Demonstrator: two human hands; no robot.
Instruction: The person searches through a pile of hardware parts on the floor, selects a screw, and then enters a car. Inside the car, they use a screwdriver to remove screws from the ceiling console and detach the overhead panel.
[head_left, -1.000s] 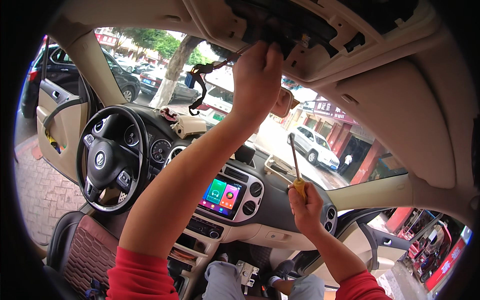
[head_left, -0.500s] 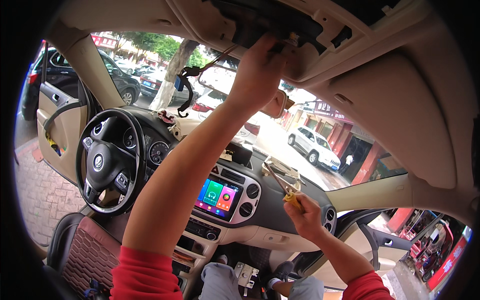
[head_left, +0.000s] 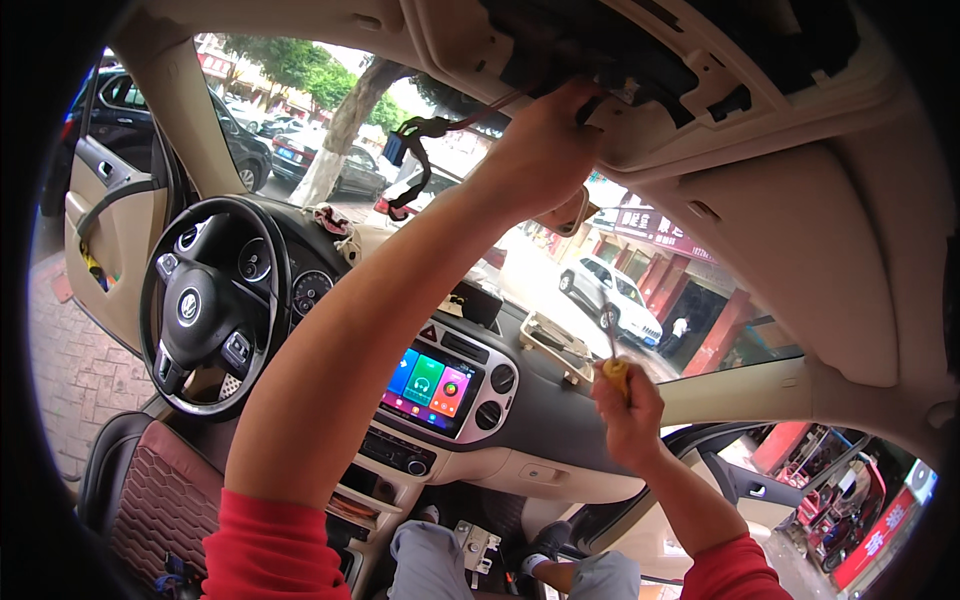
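Note:
My left hand (head_left: pixel 555 140) reaches up to the opened overhead housing (head_left: pixel 618 150) in the car's roof. Its fingers are curled up at the opening's edge, and their tips and whatever they hold are hidden. Below and to the right, my right hand (head_left: pixel 634 415) is closed around the yellow handle of a screwdriver (head_left: pixel 617 374), whose thin shaft points upward, apart from the roof. A dark wire harness with a blue connector (head_left: pixel 396 150) dangles from the roof left of my left hand, in front of the windshield.
A beige trim piece (head_left: pixel 556 345) lies on the dashboard, right of a lit touchscreen (head_left: pixel 428 388). The steering wheel (head_left: pixel 280 300) stands at the left. The rearview mirror (head_left: pixel 565 214) hangs below my left wrist. A metal bracket-like part (head_left: pixel 478 548) sits between my legs.
My right hand has lifted slightly and moved right, and the screwdriver has swung from leaning left to nearly upright. My left hand stays at the roof opening while the whole view has shifted a little.

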